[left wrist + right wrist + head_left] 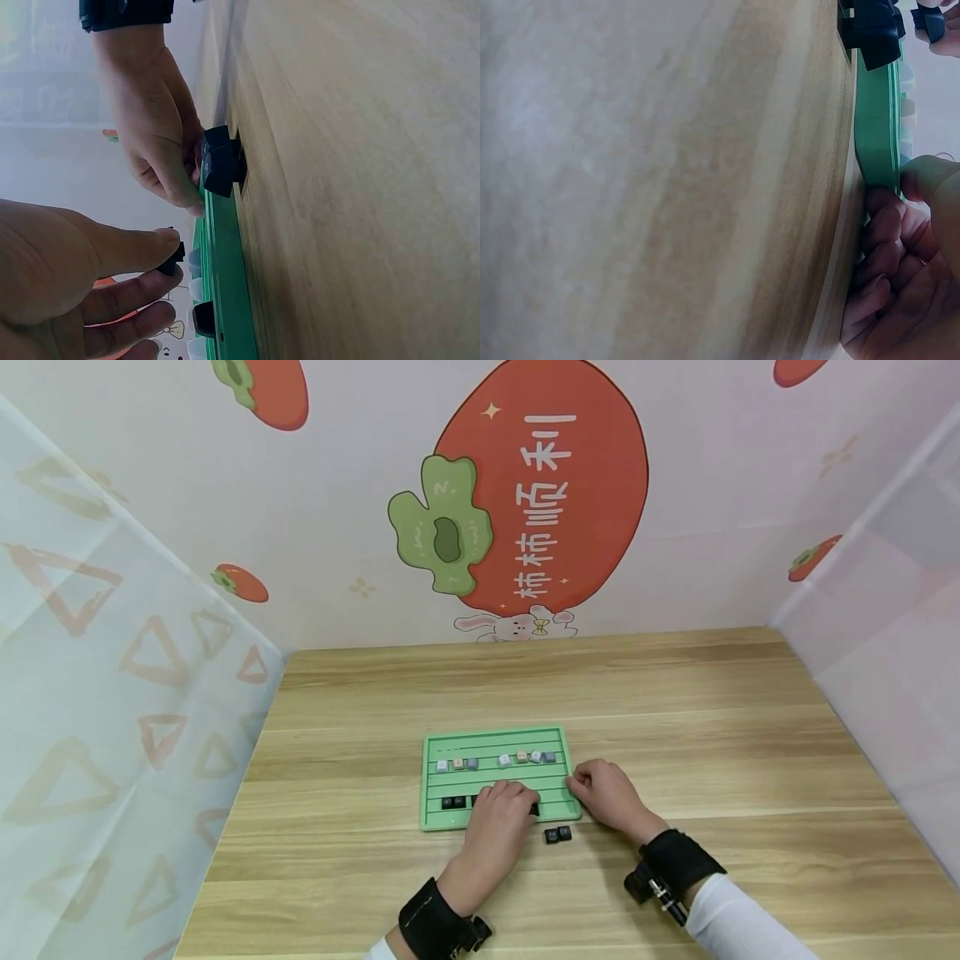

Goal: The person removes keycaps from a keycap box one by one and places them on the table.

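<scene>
Between thumb and index finger my left hand (501, 827) pinches a black keycap (172, 259), held over the front part of a green grooved board (487, 740). My right hand (615, 797) grips the board's right edge, thumb on its rim and the other fingers curled against its side. Black keycaps (453, 802) sit in a front groove, partly hidden behind the left hand. Farther back on the board, white, tan and grey keycaps (521, 757) stand in one row with a gap.
Two black keycaps (558, 835) lie side by side on the wooden table (675, 718), just in front of the board's right corner. A printed wall (697, 510) rises behind the table, with pale sheets (150, 693) at its sides.
</scene>
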{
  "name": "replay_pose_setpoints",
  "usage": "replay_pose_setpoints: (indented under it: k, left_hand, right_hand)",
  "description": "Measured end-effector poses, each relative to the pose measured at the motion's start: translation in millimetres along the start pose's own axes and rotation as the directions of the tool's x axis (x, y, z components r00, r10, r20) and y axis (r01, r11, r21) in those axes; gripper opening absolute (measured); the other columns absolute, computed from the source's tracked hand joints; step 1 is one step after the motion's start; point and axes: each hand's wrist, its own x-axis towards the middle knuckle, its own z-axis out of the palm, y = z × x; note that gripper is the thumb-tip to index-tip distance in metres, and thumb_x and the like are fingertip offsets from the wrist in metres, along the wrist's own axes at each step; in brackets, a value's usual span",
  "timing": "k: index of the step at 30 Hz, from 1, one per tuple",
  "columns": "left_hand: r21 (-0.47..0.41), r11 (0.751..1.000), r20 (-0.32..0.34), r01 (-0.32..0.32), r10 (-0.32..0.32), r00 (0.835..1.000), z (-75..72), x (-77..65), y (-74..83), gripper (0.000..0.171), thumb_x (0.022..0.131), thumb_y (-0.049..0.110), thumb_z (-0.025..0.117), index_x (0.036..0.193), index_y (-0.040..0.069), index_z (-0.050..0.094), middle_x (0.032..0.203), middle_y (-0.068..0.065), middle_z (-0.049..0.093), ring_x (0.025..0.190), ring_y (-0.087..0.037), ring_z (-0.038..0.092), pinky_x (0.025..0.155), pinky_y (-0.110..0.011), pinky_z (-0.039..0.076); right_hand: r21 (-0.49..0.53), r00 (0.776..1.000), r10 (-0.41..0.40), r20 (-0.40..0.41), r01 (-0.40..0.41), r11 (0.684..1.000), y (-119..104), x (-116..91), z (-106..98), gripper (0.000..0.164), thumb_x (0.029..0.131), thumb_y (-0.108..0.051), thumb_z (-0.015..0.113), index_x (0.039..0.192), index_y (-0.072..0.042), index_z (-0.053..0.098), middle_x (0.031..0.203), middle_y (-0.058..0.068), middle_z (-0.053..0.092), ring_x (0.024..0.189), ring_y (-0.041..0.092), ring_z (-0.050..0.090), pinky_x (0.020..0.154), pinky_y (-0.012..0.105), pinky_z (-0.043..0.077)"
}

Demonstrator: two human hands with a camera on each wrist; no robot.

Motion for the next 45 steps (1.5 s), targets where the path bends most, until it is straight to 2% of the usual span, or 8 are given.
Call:
replay_pose_setpoints:
  k: [15,25,36,45]
  left_hand:
    - [0.028,1.0,-0.024,-0.01,0.011,1.0,1.2,-6.9,3.7,0.022,0.075,0.024,0.076,0.096,0.021,0.072,0.095,0.006,0.067,0.09,-0.014,0.058,0.075,-0.032,0.045]
    - [-0.008,1.0,0.004,0.002,-0.002,1.0,2.4,-11.3,5.9,0.021,0.075,0.025,0.075,0.096,0.02,0.073,0.094,0.006,0.067,0.09,-0.013,0.057,0.074,-0.03,0.043]
    - [-0.034,0.999,-0.003,-0.022,0.022,1.0,4.8,-14.9,8.1,0.021,0.073,0.024,0.076,0.094,0.019,0.073,0.092,0.005,0.066,0.088,-0.013,0.058,0.069,-0.028,0.041]
    - [-0.038,0.999,0.014,-0.025,0.025,1.0,4.8,-17.9,8.8,0.022,0.074,0.025,0.076,0.095,0.018,0.072,0.092,0.006,0.065,0.086,-0.013,0.056,0.069,-0.027,0.04]
  right_hand:
    - [-0.015,1.0,0.0,-0.015,0.0,1.0,1.7,0.5,1.4,0.038,0.089,-0.02,0.059,0.054,-0.013,0.045,0.05,-0.005,0.032,0.047,0.011,0.033,0.053,0.027,0.03]
    - [-0.014,1.0,0.002,-0.013,-0.002,1.0,1.2,-0.3,1.4,0.038,0.089,-0.02,0.059,0.054,-0.013,0.045,0.05,-0.005,0.033,0.047,0.011,0.033,0.053,0.027,0.029]
    - [0.004,1.0,-0.006,-0.021,0.006,1.0,3.9,-1.6,1.2,0.039,0.09,-0.02,0.059,0.055,-0.013,0.043,0.05,-0.004,0.029,0.046,0.012,0.029,0.054,0.027,0.027]
    - [-0.001,1.0,0.001,-0.018,-0.001,1.0,2.8,0.4,2.7,0.038,0.089,-0.021,0.059,0.054,-0.013,0.045,0.05,-0.005,0.032,0.047,0.012,0.032,0.053,0.027,0.029]
